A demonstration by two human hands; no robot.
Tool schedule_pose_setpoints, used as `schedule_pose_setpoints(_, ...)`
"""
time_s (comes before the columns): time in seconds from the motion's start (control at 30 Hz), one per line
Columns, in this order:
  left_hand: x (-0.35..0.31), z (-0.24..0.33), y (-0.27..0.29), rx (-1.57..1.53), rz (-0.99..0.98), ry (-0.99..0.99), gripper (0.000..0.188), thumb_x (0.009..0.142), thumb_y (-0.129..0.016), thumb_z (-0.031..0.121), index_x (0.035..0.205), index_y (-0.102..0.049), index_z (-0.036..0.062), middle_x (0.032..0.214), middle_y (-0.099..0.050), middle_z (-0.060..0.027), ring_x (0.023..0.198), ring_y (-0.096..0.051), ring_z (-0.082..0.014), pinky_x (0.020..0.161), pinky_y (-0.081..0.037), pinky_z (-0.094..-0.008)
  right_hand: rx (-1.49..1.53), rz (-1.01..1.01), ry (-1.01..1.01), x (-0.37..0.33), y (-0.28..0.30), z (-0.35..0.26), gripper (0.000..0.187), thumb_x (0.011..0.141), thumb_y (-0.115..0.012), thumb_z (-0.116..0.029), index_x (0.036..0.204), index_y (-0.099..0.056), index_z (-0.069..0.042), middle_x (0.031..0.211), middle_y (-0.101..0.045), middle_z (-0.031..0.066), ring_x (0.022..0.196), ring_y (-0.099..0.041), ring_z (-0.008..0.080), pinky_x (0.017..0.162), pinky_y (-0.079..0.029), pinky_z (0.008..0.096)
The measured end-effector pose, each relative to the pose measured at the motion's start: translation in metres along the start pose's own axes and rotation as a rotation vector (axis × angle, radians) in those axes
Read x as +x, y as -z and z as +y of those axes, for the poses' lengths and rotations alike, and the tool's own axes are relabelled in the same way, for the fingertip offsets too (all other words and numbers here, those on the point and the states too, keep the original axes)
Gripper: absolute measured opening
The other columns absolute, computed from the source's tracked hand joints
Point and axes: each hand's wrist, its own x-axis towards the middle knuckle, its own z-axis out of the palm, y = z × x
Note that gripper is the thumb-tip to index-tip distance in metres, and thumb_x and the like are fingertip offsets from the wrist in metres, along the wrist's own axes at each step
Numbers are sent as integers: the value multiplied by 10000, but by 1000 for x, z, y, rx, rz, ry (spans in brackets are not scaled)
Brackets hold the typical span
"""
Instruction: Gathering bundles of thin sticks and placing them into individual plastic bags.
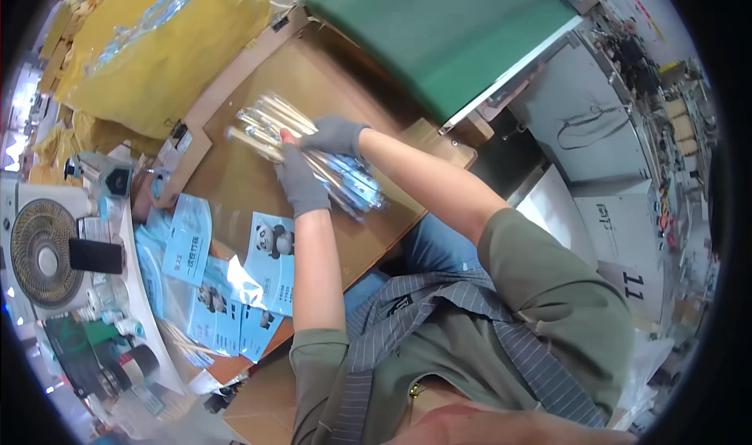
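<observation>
A bundle of pale chopsticks [357, 185] in clear sleeves with blue print lies slantwise in both my hands, above the brown table. My left hand [302, 180], in a grey glove, is closed round the near side of the bundle. Against its far side, my right hand [337, 136] is also closed, in a matching glove. Motion blurs the upper ends of the sticks, which fan out a little. Close to my left forearm lie blue printed plastic bags [271, 249] with a panda picture. Some finger parts are hidden behind the bundle.
The brown tabletop [235, 179] has a raised wooden edge. Beyond it stands a green conveyor belt [439, 30]. A large yellow sack [164, 61] is at far left. A fan [45, 249], a dark phone [95, 255] and a tape roll [158, 185] sit left.
</observation>
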Motion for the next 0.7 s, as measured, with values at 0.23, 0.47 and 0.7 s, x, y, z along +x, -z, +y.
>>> schedule_pose_setpoints(0.23, -14, 28, 21, -16, -175, 290, 623, 820, -711, 363, 1229, -511, -62, 1124, -592, -132, 964, -596, -200, 835, -502, -314, 1076, -348, -201, -9, -24, 4, 540, 831, -640, -476, 1115, -623, -17, 983, -669, 89, 846, -632, 148, 774, -504, 282)
schedule_pose_setpoints(0.47, -46, 67, 3, 170, -368, -253, 564, 784, -738, 182, 1247, -499, -34, 1138, -581, -118, 1003, -575, -187, 901, -453, -308, 926, -63, 507, -67, 18, -51, 527, 817, -687, -328, 1196, -548, 11, 1129, -610, 96, 1025, -570, 146, 903, -448, 282)
schedule_pose_setpoints(0.7, -80, 87, -6, 531, -655, -484, 591, 648, -808, 105, 1172, -550, 16, 1079, -616, -79, 997, -590, -181, 871, -477, -335, 635, -131, 723, -94, 45, -31, 831, 695, -809, -227, 1357, -368, 11, 1255, -533, 104, 1161, -493, 173, 992, -388, 317)
